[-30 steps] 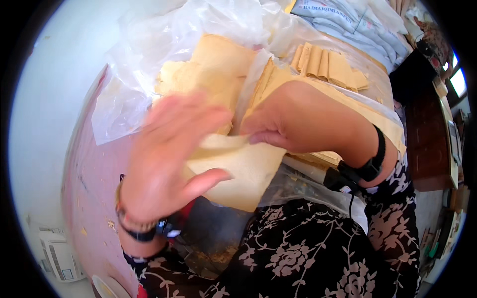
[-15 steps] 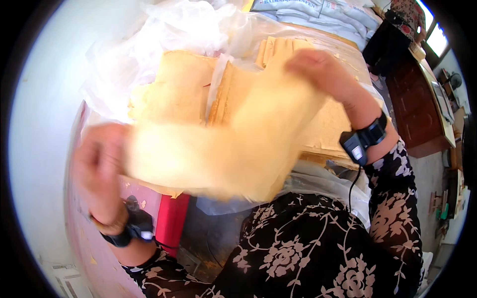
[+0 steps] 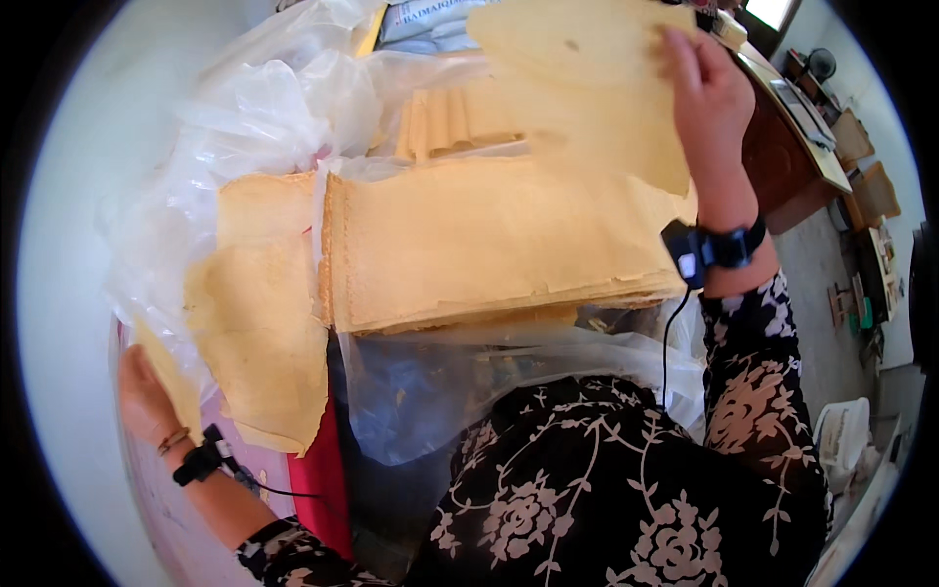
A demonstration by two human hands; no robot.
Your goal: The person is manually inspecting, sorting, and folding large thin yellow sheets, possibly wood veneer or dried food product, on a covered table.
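Note:
High at the right, my right hand (image 3: 716, 98) pinches the edge of a large thin yellow sheet (image 3: 592, 93), which looks like tofu skin and hangs over the far part of a stack. At the left edge, my left hand (image 3: 147, 396) is closed on a narrow strip of similar sheet (image 3: 168, 370); its fingertips are partly hidden. Beside that hand lies a smaller pile of yellow sheets (image 3: 259, 328) with ragged edges. The big stack of tan sheets (image 3: 430, 245) fills the middle, and folded sheets (image 3: 455, 117) sit behind it.
Crumpled clear plastic (image 3: 279, 108) lies at the far left, and more plastic film (image 3: 411, 401) hangs along the near edge. A red panel (image 3: 328, 499) stands below the small pile. White sacks (image 3: 430, 22) are at the back. A brown cabinet (image 3: 787, 166) is at the right.
My hands have moved apart. The right one has lifted its sheet up and away, the left one has gone down and left, uncovering the stack and the small pile.

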